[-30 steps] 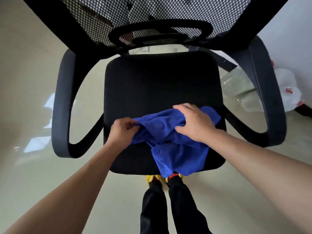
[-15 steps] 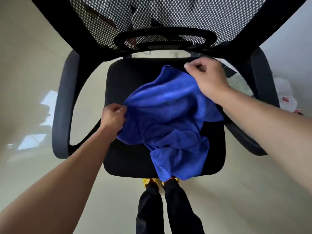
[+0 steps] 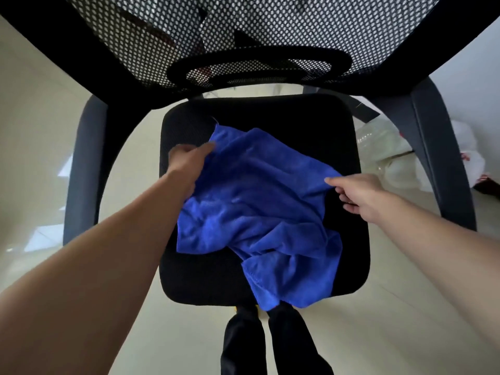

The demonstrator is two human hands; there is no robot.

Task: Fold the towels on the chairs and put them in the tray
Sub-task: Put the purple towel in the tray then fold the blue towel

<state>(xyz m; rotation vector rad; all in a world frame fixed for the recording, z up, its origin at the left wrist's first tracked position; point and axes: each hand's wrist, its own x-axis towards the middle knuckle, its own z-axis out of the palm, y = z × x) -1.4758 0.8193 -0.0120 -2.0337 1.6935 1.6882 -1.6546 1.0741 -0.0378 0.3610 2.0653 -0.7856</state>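
A crumpled blue towel [image 3: 257, 209] lies spread on the black seat [image 3: 311, 125] of an office chair, its near corner hanging over the seat's front edge. My left hand [image 3: 186, 161] pinches the towel's far left corner near the seat's back. At the right edge of the towel, my right hand [image 3: 354, 193] grips the cloth between thumb and fingers. No tray is in view.
The chair's mesh backrest [image 3: 257, 36] fills the top of the view, with grey armrests at left [image 3: 84, 171] and right [image 3: 438, 158]. White plastic bags [image 3: 400, 163] lie on the pale floor at right. My dark trouser legs [image 3: 270, 342] stand at the seat's front.
The towel has been pulled out flatter across the seat. My left hand moved up and back to the far left corner; my right hand came down from the backrest to the right edge.
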